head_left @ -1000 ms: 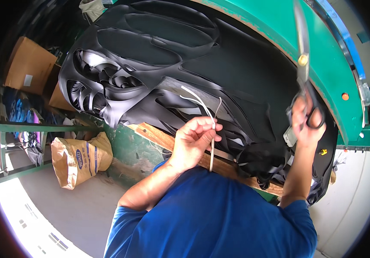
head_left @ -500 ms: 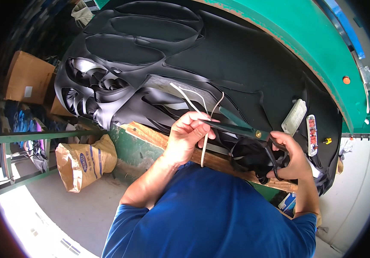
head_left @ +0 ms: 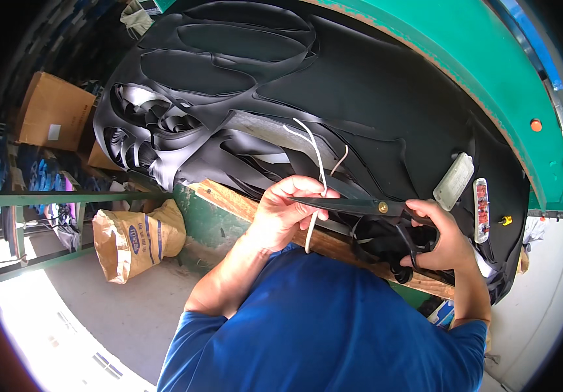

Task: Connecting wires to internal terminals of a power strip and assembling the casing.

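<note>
In the middle of the frame, the left hand (head_left: 280, 214) pinches a thin white cord (head_left: 310, 236), which runs up and down and splits on top. To its right, the right hand (head_left: 450, 238), half curled, holds big dark scissors (head_left: 353, 206) with a gold screw; their parted blades point left, nearly level. Lower left, a brown paper sack (head_left: 164, 228) has blue writing.
</note>
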{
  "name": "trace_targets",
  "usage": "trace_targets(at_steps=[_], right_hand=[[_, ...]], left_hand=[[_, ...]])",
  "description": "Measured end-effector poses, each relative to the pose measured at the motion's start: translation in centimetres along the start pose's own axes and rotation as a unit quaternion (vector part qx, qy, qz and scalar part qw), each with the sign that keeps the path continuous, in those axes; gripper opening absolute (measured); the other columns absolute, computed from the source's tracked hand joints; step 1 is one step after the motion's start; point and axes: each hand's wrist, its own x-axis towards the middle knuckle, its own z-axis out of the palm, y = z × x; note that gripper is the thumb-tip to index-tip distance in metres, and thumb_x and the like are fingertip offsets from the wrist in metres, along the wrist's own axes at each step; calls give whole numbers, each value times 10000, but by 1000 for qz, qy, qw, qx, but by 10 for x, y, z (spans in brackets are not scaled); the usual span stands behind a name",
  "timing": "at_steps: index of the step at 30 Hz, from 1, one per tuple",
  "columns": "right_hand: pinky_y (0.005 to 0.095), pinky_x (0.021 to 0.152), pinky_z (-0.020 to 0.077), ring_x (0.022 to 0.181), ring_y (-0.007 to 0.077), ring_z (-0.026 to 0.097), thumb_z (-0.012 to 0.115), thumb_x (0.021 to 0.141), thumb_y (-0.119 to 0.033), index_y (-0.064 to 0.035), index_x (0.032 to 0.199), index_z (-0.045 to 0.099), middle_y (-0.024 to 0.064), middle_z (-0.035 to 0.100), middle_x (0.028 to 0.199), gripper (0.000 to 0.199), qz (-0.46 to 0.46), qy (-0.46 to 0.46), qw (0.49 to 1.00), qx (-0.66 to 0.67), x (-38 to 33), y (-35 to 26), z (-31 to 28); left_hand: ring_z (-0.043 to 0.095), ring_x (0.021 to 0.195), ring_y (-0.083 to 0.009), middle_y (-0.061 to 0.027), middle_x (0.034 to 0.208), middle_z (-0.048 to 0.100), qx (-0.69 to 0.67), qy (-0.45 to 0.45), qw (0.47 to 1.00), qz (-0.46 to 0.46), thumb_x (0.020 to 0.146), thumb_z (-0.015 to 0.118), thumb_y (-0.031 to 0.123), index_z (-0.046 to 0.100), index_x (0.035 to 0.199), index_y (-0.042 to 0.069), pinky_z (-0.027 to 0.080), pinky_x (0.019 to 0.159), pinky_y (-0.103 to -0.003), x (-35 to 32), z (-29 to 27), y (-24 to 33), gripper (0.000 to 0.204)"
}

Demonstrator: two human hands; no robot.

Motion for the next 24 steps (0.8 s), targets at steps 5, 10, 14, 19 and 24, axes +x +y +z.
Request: trace_targets(at_steps=[5,10,14,19,24], right_hand=[[343,885,520,964,209,611,947,568,-143,-37,1341,536,103,597,1066,882,-52,15,998,-23,5,4,-1],[339,858,532,947,223,619,944,572,-138,-30,1322,550,109,600,1057,854,-64,20,997,-34,8,9,-3],[334,835,538,908,235,628,942,567,-137,-15,1298,563,113,608,1021,832,-87,34,994,-55,9,10,-4],[337,783,529,852,247,622,936,551,-133,-15,1281,572,116,611,963,825,-121,49,987,-94,12,7,-4],[350,717,499,800,256,603,926,543,-138,-18,1277,577,113,611,905,821,-152,59,978,-133,12,9,-5]], left_hand=[[722,835,-178,-180,1061,717,-15,7,1000,-16,941,656,42,639,1134,36,466,537,-191,1,8,2,194],[710,832,-216,-159,1026,693,3,-1,998,-58,901,716,81,629,1144,12,532,596,-246,-7,1,-3,267],[698,823,-206,-137,1058,690,11,7,998,-60,896,709,32,636,1163,5,539,658,-268,-8,-2,-2,278],[692,847,-193,-132,1045,692,13,10,999,-38,900,696,20,643,1158,-6,550,715,-281,-8,-2,-3,265],[690,824,-180,-131,1005,697,-1,-5,999,-33,927,663,22,643,1164,-25,556,734,-279,-7,-2,-2,243]])
